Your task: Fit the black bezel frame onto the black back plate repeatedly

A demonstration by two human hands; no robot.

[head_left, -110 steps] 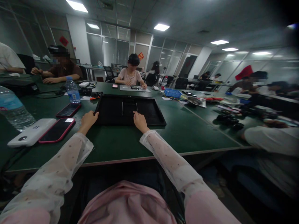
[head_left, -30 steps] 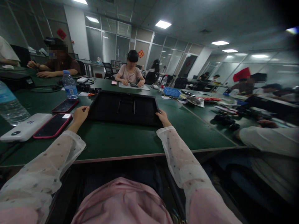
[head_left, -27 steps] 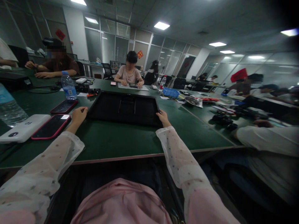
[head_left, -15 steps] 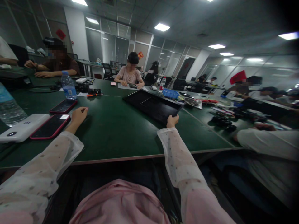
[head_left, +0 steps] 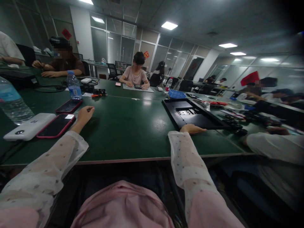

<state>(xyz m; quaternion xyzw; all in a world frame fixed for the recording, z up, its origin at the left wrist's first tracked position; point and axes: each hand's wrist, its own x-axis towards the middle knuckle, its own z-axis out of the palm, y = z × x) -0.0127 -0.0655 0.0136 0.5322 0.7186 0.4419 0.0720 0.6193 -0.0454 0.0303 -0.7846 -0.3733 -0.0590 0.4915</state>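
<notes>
At the near edge of a shallow black rectangular tray-like panel is my right hand, gripping it from the front with the fingers partly under it. The panel has a raised rim and is tilted, with glossy reflections inside; whether its far side rests on the table cannot be made out. My left hand is curled loosely closed over the table, and nothing shows in its fingers. Beside it lie a phone in a pink-red case and a second phone.
On the green table stand a small bottle and a large water bottle, with a white power bank near them. A blue basket is beyond the panel. A co-worker's sleeve is at right; another person sits opposite.
The black panel has moved right with my right hand and turned, its inner face now showing reflections. My left hand stays by the phones. The view has shifted slightly.
</notes>
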